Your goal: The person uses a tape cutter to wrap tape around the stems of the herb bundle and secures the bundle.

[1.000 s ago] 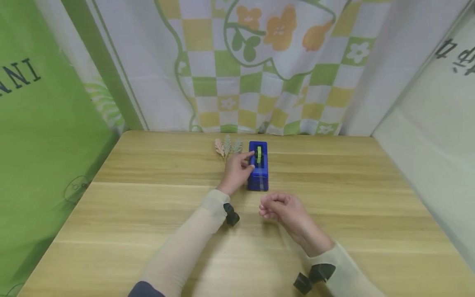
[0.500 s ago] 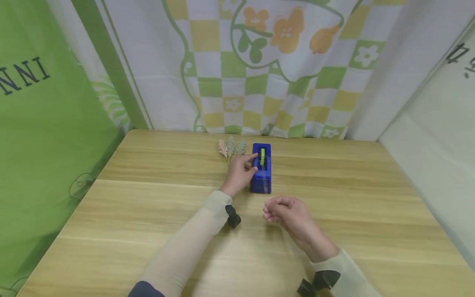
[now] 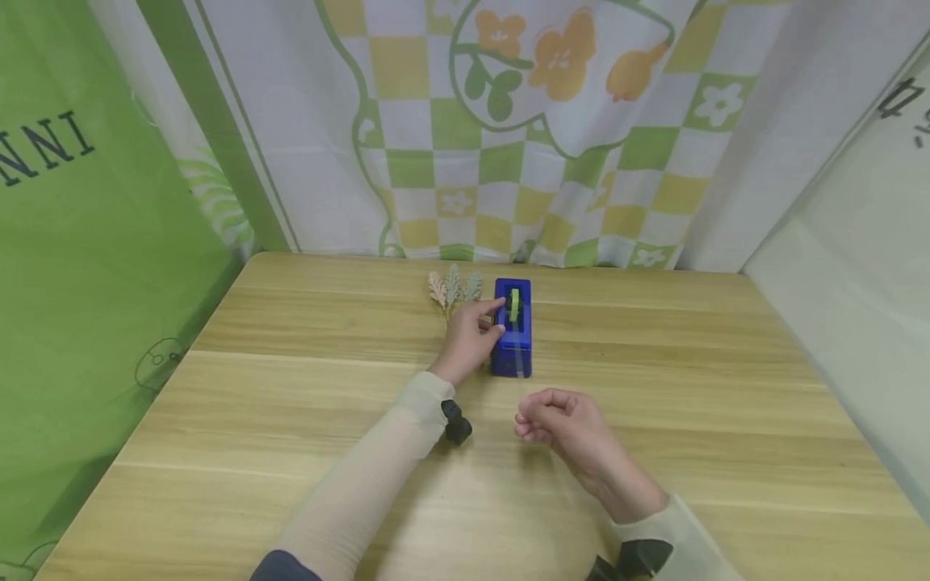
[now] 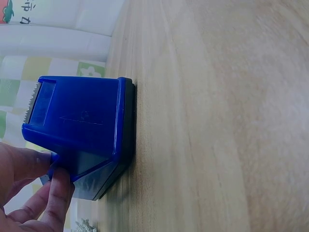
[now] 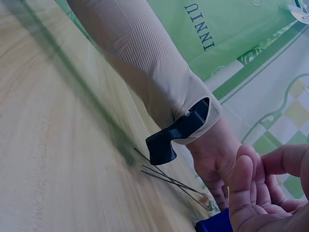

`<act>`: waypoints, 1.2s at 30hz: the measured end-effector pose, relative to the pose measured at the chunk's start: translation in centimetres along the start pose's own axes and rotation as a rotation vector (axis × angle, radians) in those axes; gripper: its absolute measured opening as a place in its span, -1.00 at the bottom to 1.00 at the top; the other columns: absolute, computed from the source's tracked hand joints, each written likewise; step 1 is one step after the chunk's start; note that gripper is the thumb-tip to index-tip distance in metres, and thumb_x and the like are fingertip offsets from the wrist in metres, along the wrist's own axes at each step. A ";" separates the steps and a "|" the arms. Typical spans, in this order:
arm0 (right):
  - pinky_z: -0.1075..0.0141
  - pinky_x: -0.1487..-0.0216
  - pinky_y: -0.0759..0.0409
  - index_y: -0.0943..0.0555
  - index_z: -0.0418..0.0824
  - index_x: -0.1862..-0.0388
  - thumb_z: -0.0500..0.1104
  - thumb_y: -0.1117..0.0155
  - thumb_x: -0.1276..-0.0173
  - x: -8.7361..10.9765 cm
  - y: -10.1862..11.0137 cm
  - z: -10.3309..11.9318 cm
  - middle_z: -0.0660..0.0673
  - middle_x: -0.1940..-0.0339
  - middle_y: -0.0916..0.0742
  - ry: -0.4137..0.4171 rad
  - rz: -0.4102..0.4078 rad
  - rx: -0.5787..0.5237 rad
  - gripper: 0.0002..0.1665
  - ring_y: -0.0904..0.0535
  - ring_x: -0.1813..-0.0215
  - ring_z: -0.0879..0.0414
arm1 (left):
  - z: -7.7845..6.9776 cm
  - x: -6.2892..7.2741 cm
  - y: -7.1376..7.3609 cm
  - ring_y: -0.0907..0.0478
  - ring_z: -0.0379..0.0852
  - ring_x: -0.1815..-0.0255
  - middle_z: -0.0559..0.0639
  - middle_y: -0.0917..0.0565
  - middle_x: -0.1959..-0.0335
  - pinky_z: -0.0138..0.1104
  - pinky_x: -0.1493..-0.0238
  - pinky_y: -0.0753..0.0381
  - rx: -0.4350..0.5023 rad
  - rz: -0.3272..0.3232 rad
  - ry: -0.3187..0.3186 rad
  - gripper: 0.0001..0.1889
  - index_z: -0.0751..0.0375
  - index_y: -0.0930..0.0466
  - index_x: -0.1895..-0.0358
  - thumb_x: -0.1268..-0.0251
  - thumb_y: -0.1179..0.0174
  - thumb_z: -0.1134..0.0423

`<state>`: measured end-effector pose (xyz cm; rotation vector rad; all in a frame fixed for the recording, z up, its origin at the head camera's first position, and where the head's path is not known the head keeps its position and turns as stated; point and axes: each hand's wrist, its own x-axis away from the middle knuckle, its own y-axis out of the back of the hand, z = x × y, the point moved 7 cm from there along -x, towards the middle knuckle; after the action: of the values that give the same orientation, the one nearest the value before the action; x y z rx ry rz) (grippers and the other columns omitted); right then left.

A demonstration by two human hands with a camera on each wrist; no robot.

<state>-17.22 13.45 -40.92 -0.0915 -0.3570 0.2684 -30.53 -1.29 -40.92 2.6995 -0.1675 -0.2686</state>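
Observation:
A blue tape dispenser [image 3: 513,359] with a toothed metal cutter [image 4: 33,104] stands on the table, a yellow-green roll [image 3: 514,305] in its well. My left hand [image 3: 468,335] grips the dispenser's left wall between thumb and fingers. A faint clear strip of tape [image 3: 519,363] shows over the dispenser's front, leading toward my right hand [image 3: 570,428]. That hand hovers nearer to me, thumb and index finger pinched together at the strip's end; the tape itself is barely visible there. In the right wrist view, the pinching fingers [image 5: 244,176] show up close.
Artificial leaf sprigs [image 3: 452,286], pink and grey-green, lie just behind my left hand, their thin stems [image 5: 169,179] showing in the right wrist view. Beyond the wooden table's [image 3: 654,347] far edge hangs a patterned curtain [image 3: 501,161]. Fabric also hangs at both sides.
The head view has shifted slightly. My right hand has drawn a little toward me, still pinched. My left hand stays on the tape dispenser, which keeps its place.

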 end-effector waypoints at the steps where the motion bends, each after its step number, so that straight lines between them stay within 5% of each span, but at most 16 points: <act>1: 0.40 0.08 -0.76 -0.63 -0.38 0.10 -0.31 -0.19 -0.54 0.1 0.0 0.0 0.00 0.33 -0.79 0.000 0.002 -0.002 -0.87 -0.74 0.26 0.22 | 0.0 0.0 0.0 -0.71 0.21 -0.05 0.32 -0.64 -0.19 -0.14 -0.08 -0.77 0.001 0.000 0.001 -0.50 0.25 -0.54 -0.41 -0.43 -0.26 0.47; 36: 0.42 0.07 -0.75 -0.64 -0.19 0.22 -0.29 -0.23 -0.51 1.8 -1.0 -1.2 0.07 0.35 -0.80 0.002 0.079 -0.030 -0.92 -0.74 0.27 0.25 | 0.4 0.0 0.1 -0.71 0.20 -0.06 0.29 -0.65 -0.18 -0.17 -0.06 -0.77 0.000 -0.010 0.020 -0.52 0.21 -0.55 -0.42 -0.46 -0.25 0.42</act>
<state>-14.95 12.98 -41.28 -0.1354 -0.3562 0.3416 -30.59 -1.49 -41.23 2.7030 -0.1486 -0.2441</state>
